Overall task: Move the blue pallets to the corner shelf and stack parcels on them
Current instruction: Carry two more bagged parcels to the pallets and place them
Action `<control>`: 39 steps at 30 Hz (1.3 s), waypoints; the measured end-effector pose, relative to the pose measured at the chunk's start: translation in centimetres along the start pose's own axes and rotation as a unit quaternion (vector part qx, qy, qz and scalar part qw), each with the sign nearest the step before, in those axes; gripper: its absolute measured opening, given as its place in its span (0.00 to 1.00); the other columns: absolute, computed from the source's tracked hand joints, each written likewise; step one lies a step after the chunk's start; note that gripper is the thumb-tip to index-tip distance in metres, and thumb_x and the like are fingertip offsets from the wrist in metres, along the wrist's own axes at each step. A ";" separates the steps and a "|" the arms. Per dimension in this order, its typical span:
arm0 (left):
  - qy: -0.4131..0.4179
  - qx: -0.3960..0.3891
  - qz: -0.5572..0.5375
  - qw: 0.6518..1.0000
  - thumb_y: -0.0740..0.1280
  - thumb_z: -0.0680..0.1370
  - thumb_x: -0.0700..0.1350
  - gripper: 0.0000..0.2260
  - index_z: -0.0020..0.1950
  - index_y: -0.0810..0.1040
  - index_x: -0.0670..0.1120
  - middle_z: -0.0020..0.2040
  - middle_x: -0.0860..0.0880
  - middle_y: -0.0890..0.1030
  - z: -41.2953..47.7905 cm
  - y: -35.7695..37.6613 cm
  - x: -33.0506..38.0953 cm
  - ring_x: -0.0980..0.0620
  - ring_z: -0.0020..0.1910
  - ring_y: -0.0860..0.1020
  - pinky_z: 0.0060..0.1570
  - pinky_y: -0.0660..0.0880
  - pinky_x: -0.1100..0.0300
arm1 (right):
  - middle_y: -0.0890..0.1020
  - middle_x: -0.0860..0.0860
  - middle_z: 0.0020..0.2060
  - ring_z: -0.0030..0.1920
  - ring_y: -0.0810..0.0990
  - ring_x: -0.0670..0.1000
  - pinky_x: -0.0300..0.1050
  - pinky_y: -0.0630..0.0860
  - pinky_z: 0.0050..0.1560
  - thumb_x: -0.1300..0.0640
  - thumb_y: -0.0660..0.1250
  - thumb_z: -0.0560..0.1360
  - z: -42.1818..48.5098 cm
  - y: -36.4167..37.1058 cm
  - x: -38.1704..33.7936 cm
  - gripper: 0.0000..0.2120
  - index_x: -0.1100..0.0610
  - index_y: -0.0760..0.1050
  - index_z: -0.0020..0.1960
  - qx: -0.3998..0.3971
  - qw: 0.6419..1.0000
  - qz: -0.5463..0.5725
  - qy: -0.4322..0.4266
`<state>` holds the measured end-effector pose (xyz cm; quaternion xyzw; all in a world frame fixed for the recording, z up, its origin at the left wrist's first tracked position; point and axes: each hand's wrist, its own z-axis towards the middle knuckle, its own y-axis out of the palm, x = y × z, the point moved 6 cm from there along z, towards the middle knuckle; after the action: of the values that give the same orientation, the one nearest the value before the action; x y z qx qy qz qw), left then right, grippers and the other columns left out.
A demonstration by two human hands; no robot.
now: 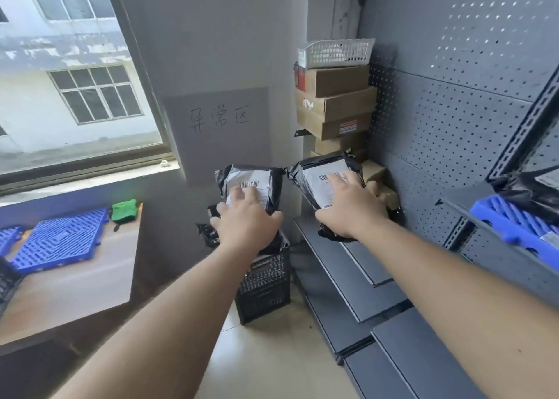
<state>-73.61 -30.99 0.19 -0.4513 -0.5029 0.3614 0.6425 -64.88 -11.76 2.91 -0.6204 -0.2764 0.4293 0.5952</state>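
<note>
Far left of left hand, surface (pixel 75 280): wooden top below the window; carries a blue pallet (pixel 59 241) lying flat, with a second blue piece (pixel 9 238) at the frame's left edge, only partly in view.
Green item (pixel 123 211): just behind the pallet's right corner, on the same surface (cannot tell what it is).
Wall sign (pixel 217 120): pale sheet with handwritten characters, above and behind the left hand.
Left hand (pixel 246 220): arm extended, fingers spread and closed down over the left parcel (pixel 251 183), a black poly bag with a white barcode label facing up; thumb on the bag's right side.
Black crate (pixel 264 286): on the floor directly below the left hand; the parcel is held above its open top.
Right hand (pixel 352 208): arm extended, palm down, clamped on the right parcel (pixel 323 174), also a black bag with white label, tilted; fingers across the label.
Corner shelf (pixel 351 265): dark grey boards below the right hand; the right parcel's lower end is at the top board (contact unclear).
Cardboard boxes (pixel 335 108): stacked in the corner above and behind the right hand, a white basket (pixel 335 52) on top.
Far right of right hand: another blue pallet (pixel 514 220) on a side shelf, with a black bag (pixel 526 190) resting on it, cut off by the frame edge.
</note>
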 end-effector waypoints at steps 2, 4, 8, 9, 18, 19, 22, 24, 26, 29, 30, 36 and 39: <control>0.034 -0.008 -0.010 0.999 0.63 0.74 0.65 0.31 0.73 0.65 0.53 0.74 0.48 0.63 2.8 0.2 1.6 0.38 0.66 0.67 0.62 0.66 0.40 | 0.62 0.49 0.75 0.69 0.63 0.65 0.62 0.63 0.66 0.39 0.68 0.69 1.5 -1.0 0.5 0.35 0.45 0.62 0.73 0.018 0.999 -0.001 0.031; 0.064 -0.016 -0.018 0.998 0.63 0.74 0.65 0.31 0.74 0.65 0.53 0.75 0.48 0.63 5.5 0.2 3.3 0.38 0.67 0.67 0.62 0.66 0.40 | 0.62 0.49 0.75 0.69 0.64 0.65 0.62 0.64 0.65 0.37 0.68 0.69 2.8 -2.2 1.2 0.35 0.45 0.63 0.73 0.043 0.997 -0.012 0.061; 0.133 -0.039 -0.029 0.990 0.64 0.75 0.65 0.31 0.74 0.64 0.54 0.74 0.48 0.64 9.0 0.5 7.8 0.38 0.67 0.67 0.62 0.66 0.41 | 0.62 0.51 0.76 0.67 0.65 0.65 0.61 0.64 0.63 0.37 0.66 0.70 3.9 -5.1 3.5 0.36 0.46 0.62 0.74 0.081 0.988 -0.035 0.130; 0.151 -0.043 -0.033 0.987 0.64 0.74 0.65 0.31 0.74 0.64 0.54 0.74 0.48 0.63 9.6 0.7 9.1 0.38 0.67 0.67 0.62 0.66 0.41 | 0.62 0.51 0.75 0.66 0.65 0.65 0.61 0.65 0.63 0.38 0.66 0.70 3.8 -5.8 4.3 0.36 0.46 0.62 0.74 0.093 0.984 -0.038 0.148; 0.296 -0.074 -0.065 0.950 0.64 0.74 0.65 0.33 0.76 0.62 0.54 0.76 0.47 0.62 9.1 0.9 22.0 0.35 0.71 0.65 0.66 0.65 0.38 | 0.64 0.51 0.73 0.66 0.65 0.65 0.62 0.65 0.61 0.40 0.68 0.69 -0.3 -12.1 12.8 0.34 0.46 0.64 0.72 0.166 0.940 -0.072 0.290; 0.308 -0.075 -0.071 0.946 0.64 0.74 0.65 0.33 0.77 0.62 0.54 0.77 0.47 0.61 8.6 0.8 23.5 0.35 0.71 0.65 0.66 0.64 0.37 | 0.64 0.51 0.73 0.66 0.65 0.65 0.61 0.65 0.61 0.40 0.68 0.69 -1.1 -12.7 13.9 0.34 0.46 0.64 0.72 0.173 0.934 -0.075 0.304; 0.341 -0.081 -0.086 0.933 0.64 0.75 0.65 0.33 0.77 0.62 0.54 0.77 0.47 0.61 6.7 0.4 28.0 0.35 0.70 0.66 0.65 0.65 0.39 | 0.64 0.50 0.73 0.66 0.65 0.65 0.61 0.65 0.61 0.40 0.69 0.69 -3.7 -14.8 17.6 0.33 0.46 0.65 0.71 0.185 0.915 -0.084 0.347; 0.362 -0.082 -0.091 0.924 0.64 0.75 0.65 0.33 0.77 0.62 0.54 0.77 0.48 0.61 5.2 0.2 30.9 0.36 0.70 0.66 0.64 0.65 0.39 | 0.64 0.50 0.73 0.67 0.65 0.65 0.62 0.64 0.62 0.40 0.69 0.69 -5.5 -16.4 20.2 0.33 0.46 0.65 0.71 0.190 0.904 -0.082 0.373; 0.384 -0.078 -0.098 0.915 0.64 0.74 0.65 0.33 0.77 0.62 0.55 0.76 0.48 0.62 3.6 0.0 33.6 0.36 0.69 0.67 0.63 0.66 0.40 | 0.63 0.50 0.74 0.68 0.64 0.65 0.62 0.63 0.64 0.40 0.68 0.70 -7.3 -17.9 22.7 0.34 0.46 0.64 0.73 0.193 0.894 -0.076 0.397; 0.410 -0.089 -0.107 0.901 0.64 0.73 0.65 0.34 0.77 0.63 0.56 0.76 0.49 0.62 1.2 0.1 37.7 0.37 0.68 0.68 0.62 0.67 0.41 | 0.63 0.49 0.74 0.68 0.64 0.64 0.61 0.63 0.63 0.40 0.69 0.69 -10.0 -19.8 26.2 0.34 0.46 0.64 0.72 0.198 0.878 -0.073 0.429; 0.417 -0.097 -0.108 0.897 0.64 0.73 0.65 0.34 0.77 0.63 0.56 0.76 0.49 0.62 0.4 0.2 39.0 0.38 0.68 0.68 0.62 0.67 0.42 | 0.63 0.49 0.74 0.68 0.64 0.64 0.60 0.63 0.62 0.40 0.69 0.69 -10.9 -20.4 27.3 0.34 0.46 0.65 0.72 0.199 0.874 -0.072 0.437; 0.468 -0.133 -0.099 0.868 0.65 0.73 0.66 0.35 0.77 0.63 0.55 0.76 0.49 0.62 -4.1 1.7 45.3 0.38 0.69 0.67 0.63 0.67 0.41 | 0.62 0.49 0.75 0.69 0.64 0.64 0.61 0.63 0.64 0.40 0.68 0.69 -15.5 -21.3 33.2 0.33 0.47 0.66 0.71 0.178 0.841 -0.050 0.509; 0.497 -0.144 -0.084 0.852 0.65 0.74 0.66 0.33 0.76 0.65 0.54 0.73 0.49 0.64 -5.7 2.5 47.8 0.39 0.68 0.67 0.57 0.66 0.44 | 0.64 0.50 0.73 0.70 0.64 0.64 0.61 0.64 0.63 0.39 0.68 0.69 -16.0 -20.9 35.1 0.32 0.47 0.67 0.70 0.160 0.832 -0.034 0.531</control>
<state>-56.93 12.46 12.66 -0.6143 -0.1992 -0.0433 0.7623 -30.81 13.09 14.89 -0.6395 0.1336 0.0515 0.7553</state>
